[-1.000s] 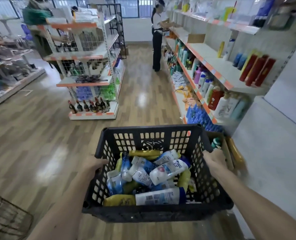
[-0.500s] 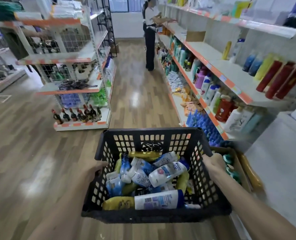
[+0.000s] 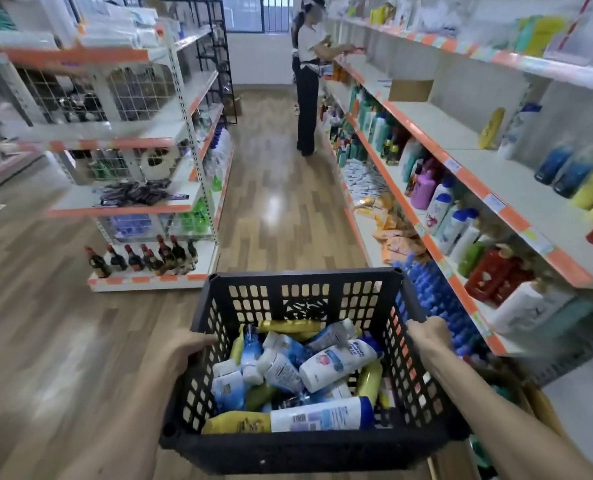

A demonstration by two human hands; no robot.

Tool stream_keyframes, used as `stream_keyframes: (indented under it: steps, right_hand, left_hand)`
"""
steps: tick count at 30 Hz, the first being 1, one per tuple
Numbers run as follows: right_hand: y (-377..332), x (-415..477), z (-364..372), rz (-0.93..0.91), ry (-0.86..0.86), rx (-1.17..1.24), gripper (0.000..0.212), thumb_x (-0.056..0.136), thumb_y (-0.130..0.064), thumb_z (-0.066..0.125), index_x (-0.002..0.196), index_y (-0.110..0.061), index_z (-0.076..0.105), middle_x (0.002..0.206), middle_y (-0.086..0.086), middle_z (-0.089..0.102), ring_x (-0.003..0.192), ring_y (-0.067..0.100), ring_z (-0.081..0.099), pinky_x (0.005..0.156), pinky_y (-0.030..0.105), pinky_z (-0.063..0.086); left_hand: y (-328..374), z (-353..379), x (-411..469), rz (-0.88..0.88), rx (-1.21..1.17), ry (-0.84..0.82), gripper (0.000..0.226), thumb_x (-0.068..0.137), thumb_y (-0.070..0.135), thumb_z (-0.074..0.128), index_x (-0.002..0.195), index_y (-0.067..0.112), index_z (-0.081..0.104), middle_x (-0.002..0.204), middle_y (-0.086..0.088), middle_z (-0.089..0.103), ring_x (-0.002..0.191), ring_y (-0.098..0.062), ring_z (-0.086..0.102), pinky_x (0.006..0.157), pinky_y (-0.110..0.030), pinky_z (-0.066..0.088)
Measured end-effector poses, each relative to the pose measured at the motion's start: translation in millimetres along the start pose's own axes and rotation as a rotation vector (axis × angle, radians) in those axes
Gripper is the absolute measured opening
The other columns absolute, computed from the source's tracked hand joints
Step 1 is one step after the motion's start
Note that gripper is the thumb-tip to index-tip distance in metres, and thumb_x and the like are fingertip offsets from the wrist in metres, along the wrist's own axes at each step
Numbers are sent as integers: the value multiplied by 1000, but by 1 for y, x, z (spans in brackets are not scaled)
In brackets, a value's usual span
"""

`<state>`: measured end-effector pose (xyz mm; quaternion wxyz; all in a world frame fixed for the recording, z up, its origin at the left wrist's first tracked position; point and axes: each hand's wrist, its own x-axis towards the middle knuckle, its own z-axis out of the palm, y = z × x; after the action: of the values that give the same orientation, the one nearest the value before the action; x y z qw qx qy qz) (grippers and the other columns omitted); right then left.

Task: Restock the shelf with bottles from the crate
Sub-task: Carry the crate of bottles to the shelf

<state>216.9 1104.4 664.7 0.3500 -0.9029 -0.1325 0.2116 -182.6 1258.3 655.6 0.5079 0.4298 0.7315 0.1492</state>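
I carry a black plastic crate (image 3: pixel 305 448) in front of me, low in the view. My left hand (image 3: pixel 180 351) grips its left wall and my right hand (image 3: pixel 428 336) grips its right wall. Several bottles lie loose inside: a white shampoo bottle (image 3: pixel 336 363) on top, a white and yellow bottle (image 3: pixel 298 419) along the near wall, and blue and yellow ones beneath. The long wall shelf (image 3: pixel 468 174) with orange price strips runs along my right, holding shampoo bottles (image 3: pixel 450 220) and bare stretches.
A person (image 3: pixel 307 84) stands further down the aisle at the same shelf. A free-standing rack (image 3: pixel 142 206) with dark bottles on its bottom board is to my left. A cardboard box (image 3: pixel 411 90) sits on the wall shelf. Wooden floor runs between.
The view has shifted forward and to the right along the aisle, so the wall shelf sits closer. Both hands keep their hold on the crate.
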Motion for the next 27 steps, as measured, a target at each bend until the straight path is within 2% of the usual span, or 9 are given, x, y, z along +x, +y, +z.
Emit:
stream_keyframes:
  steps: [3,7,10,12,14,18,22,25,27]
  right_hand:
    - [-41,32,29,-16,-8,-28,26,87,-17,61,96,7,66,85,19,66,76,34,63,61,32,45]
    - [-103,71,68,-62,-20,-27,24,86,-18,63,93,4,67,80,18,65,79,36,65,68,40,52]
    - [-148,106,104,-77,-11,-31,25,86,-18,63,101,0,70,84,18,68,81,35,66,68,38,50]
    - [-175,131,133,-75,-31,-10,30,86,-16,62,110,0,68,91,20,70,86,36,67,69,35,47]
    - [-203,152,159,-41,-14,-6,28,84,-14,64,107,1,68,93,23,70,87,38,67,72,38,51]
    - [-257,194,211,31,27,4,13,83,-15,66,87,-3,64,78,17,61,80,38,65,72,42,54]
    - [-301,233,251,99,22,54,25,84,-17,66,91,6,66,77,19,60,82,39,66,65,38,47]
    - [-338,265,273,125,15,91,28,82,-19,66,90,8,65,78,19,63,81,39,67,65,40,49]
    - [-360,297,293,125,43,123,40,76,-28,65,99,5,66,88,22,70,85,39,68,71,44,54]
  left_hand:
    - [30,-3,40,1,-10,25,29,70,15,82,70,-1,58,63,-17,54,46,-25,48,44,-25,39]
    - [80,-14,87,-15,-51,27,28,69,13,82,73,-2,59,64,-18,55,46,-25,48,44,-26,41]
    - [119,-21,135,-13,-54,21,24,70,8,81,72,-1,59,58,-16,55,44,-24,49,41,-24,41]
    - [149,-28,173,-14,-57,15,26,68,8,81,82,-4,63,61,-16,58,46,-25,52,43,-24,43]
    - [179,-32,217,-9,-50,-7,37,65,11,84,91,-8,66,68,-18,60,51,-24,54,47,-24,44]
    - [243,-38,299,2,-1,-37,26,69,12,82,69,3,58,55,-14,54,45,-21,46,49,-27,40]
    - [310,-43,365,22,27,-34,31,67,13,84,82,-1,61,59,-16,54,44,-21,47,43,-25,39]
    - [360,-43,405,18,44,-76,28,69,11,83,71,-1,58,52,-15,50,49,-23,49,50,-30,43]
    - [392,-41,435,30,51,-77,32,68,12,84,63,2,54,52,-15,51,52,-25,52,56,-35,47]
